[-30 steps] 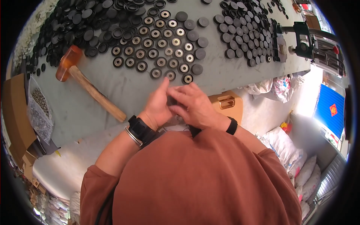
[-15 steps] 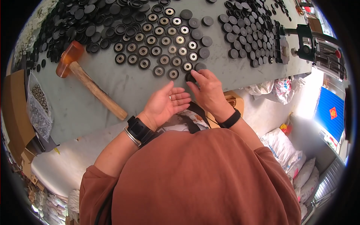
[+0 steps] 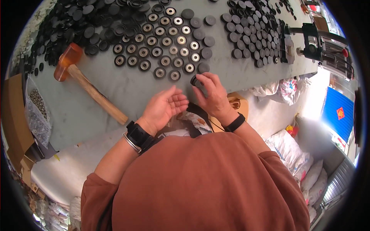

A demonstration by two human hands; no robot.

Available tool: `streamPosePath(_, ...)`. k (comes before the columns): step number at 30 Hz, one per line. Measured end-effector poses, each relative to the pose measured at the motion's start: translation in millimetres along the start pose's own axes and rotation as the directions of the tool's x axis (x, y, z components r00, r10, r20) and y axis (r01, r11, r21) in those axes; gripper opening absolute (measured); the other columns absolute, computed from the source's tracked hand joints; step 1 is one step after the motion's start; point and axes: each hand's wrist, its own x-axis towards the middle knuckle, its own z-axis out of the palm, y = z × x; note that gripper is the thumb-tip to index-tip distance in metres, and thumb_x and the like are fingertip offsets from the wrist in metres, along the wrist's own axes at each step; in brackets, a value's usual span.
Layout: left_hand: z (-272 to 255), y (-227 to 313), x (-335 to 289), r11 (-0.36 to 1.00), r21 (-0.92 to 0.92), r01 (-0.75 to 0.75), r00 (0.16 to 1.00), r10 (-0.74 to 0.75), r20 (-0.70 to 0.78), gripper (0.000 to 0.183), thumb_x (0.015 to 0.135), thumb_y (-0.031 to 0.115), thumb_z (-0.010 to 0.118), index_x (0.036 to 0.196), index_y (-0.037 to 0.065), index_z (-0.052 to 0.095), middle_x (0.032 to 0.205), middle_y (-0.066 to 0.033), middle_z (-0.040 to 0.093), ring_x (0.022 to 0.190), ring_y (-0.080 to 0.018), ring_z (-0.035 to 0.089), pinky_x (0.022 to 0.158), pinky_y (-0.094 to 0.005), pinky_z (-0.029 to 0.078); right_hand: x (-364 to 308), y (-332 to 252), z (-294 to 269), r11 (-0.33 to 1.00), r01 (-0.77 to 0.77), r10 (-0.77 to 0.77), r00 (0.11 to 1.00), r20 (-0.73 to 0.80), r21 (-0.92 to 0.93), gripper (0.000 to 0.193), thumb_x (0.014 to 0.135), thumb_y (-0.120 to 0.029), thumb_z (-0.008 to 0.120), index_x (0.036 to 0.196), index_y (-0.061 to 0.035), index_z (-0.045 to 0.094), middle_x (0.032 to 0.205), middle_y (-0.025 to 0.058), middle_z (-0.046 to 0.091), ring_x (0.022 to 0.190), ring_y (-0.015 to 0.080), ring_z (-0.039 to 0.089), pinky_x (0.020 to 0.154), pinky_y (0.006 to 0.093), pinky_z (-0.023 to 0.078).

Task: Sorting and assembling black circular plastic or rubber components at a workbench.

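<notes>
My right hand (image 3: pixel 211 94) pinches a black round cap (image 3: pixel 194 80) between thumb and fingers, tilted up at the near edge of the bench. My left hand (image 3: pixel 162 108) is held beside it, palm turned up, fingers loosely apart and nothing in it. Just beyond both hands sit several metal bearings (image 3: pixel 175 75), set in black round caps in loose rows. To their right, dark grey caps (image 3: pixel 203 68) lie with their flat faces up. A mallet (image 3: pixel 96 94) with an amber head and wooden handle rests left of my left hand.
A heap of black caps (image 3: pixel 88 30) covers the far left of the bench (image 3: pixel 96 131); more grey caps (image 3: pixel 250 38) spread at the far right. A green metal fixture (image 3: pixel 311 42) stands at the right edge. A clear bag of small metal parts (image 3: pixel 38 111) and a cardboard box (image 3: pixel 15 115) are at left.
The black cap under my right fingers is now tilted up in their pinch. My left hand has drawn slightly left, away from the right hand. The whole view has shifted a little.
</notes>
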Motion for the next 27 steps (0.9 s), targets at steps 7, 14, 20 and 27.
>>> streamPosePath(7, 30.0, 4.1, 11.0, 0.715, 0.641, -0.279, 0.943, 0.331, 0.042, 0.035, 0.085, 0.017, 0.056, 0.111, -0.005, 0.048, 0.102, -0.0127, 0.055, 0.085, -0.016, 0.058, 0.074, -0.0265, 0.05, -15.0, 2.5, -11.3, 0.981, -0.08, 0.099, 0.99, -0.098, 0.177, 0.037, 0.068, -0.003, 0.067, 0.101, -0.0035, 0.051, 0.097, 0.0142, 0.054, 0.079, 0.0265, 0.058, 0.066, 0.031, 0.049)
streamPosePath(14, 48.0, 8.2, 12.1, 0.768, 0.521, -0.372, 0.921, 0.237, 0.308, 0.034, 0.081, 0.001, 0.056, 0.114, -0.004, 0.049, 0.106, -0.0089, 0.057, 0.094, -0.0129, 0.056, 0.081, -0.0248, 0.047, -11.6, -7.8, -20.5, 0.979, 0.03, 0.017, 0.974, -0.227, 0.201, 0.036, 0.066, -0.002, 0.069, 0.098, -0.0033, 0.052, 0.097, 0.0134, 0.055, 0.078, 0.0245, 0.058, 0.065, 0.0287, 0.049)
streamPosePath(20, 53.2, 7.3, 11.0, 0.786, 0.418, -0.456, 0.862, 0.273, 0.427, 0.024, 0.082, -0.007, 0.05, 0.105, -0.002, 0.052, 0.108, -0.0085, 0.054, 0.098, -0.0142, 0.054, 0.088, -0.0262, 0.045, -15.1, -7.3, -37.3, 0.914, -0.141, 0.22, 0.96, -0.173, 0.381, 0.037, 0.065, 0.0, 0.071, 0.1, -0.0037, 0.059, 0.093, 0.0105, 0.055, 0.074, 0.0195, 0.056, 0.063, 0.0268, 0.048)
streamPosePath(27, 52.9, 7.7, 10.0, 0.777, 0.398, -0.488, 0.829, 0.27, 0.49, 0.02, 0.08, -0.011, 0.049, 0.098, -0.002, 0.053, 0.116, -0.0105, 0.049, 0.103, -0.0157, 0.051, 0.09, -0.0272, 0.044, -13.9, -8.7, -45.1, 0.951, -0.039, 0.095, 0.98, -0.173, 0.307, 0.03, 0.065, 0.0, 0.07, 0.094, -0.0057, 0.062, 0.09, 0.0096, 0.055, 0.074, 0.0198, 0.056, 0.063, 0.0272, 0.048)
